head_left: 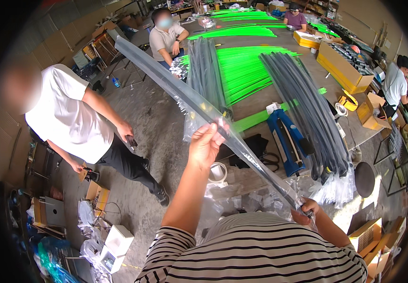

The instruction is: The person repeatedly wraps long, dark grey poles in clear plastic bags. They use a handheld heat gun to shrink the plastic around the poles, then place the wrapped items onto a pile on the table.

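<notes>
A long clear plastic sleeve [166, 85] with a dark slender rod inside slants across my front, from upper left to lower right. My left hand [205, 144] pinches it near the middle between thumb and fingers. Lower right, my right hand [307, 211] is closed around its near end. Beyond the sleeve, a blue long-armed tool [284, 141], resembling a hand heat sealer, lies on the table. Right of that tool is a pile of dark rods in clear sleeves [303, 108]. Another sleeved pile [206, 70] lies beyond my left hand, partly behind the sleeve.
Bright green strips [246, 70] spread over the table. Black-handled scissors [272, 162] and a tape roll [218, 172] lie near its front edge. A person in white [72, 113] stands left; others are farther off. An open carton [343, 68] stands at the right.
</notes>
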Available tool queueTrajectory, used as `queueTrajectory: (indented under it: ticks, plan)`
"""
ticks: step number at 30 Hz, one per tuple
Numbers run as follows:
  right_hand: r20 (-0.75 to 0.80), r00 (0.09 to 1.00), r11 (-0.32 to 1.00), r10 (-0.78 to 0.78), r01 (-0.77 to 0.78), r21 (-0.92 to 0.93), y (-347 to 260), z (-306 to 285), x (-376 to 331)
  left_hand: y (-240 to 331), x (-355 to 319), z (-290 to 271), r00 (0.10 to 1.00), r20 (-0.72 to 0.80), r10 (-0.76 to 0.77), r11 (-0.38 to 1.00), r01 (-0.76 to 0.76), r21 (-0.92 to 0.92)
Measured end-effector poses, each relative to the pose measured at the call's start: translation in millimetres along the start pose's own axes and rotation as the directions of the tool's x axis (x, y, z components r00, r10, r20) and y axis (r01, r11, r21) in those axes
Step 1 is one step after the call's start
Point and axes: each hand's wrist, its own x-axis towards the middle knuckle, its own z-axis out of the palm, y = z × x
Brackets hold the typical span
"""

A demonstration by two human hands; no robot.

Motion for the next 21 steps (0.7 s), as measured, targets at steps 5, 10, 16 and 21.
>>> queueTrajectory:
  ticks: [5,10,16,21]
  plan:
    - [0.028,0.999,0.999,0.030,-0.030,0.010,-10.4,-14.4,-1.0,-33.5,-21.2,7.5,0.999,-0.022,-0.044,0.999,0.044,-0.003]
    - [0.079,0.996,0.999,0.050,-0.050,-0.004,-15.0,-28.5,1.3,-53.9,-37.7,23.4,0.996,0.024,-0.091,0.995,0.090,0.031]
    - [0.070,0.997,0.999,0.042,-0.044,0.019,-19.6,-26.3,4.8,-85.6,-63.5,34.6,0.973,0.097,-0.211,0.978,0.209,0.021]
    - [0.013,0.998,0.998,0.061,-0.061,-0.028,-23.0,-18.8,5.7,-99.3,-78.6,27.7,0.950,0.210,-0.231,0.933,0.155,0.324]
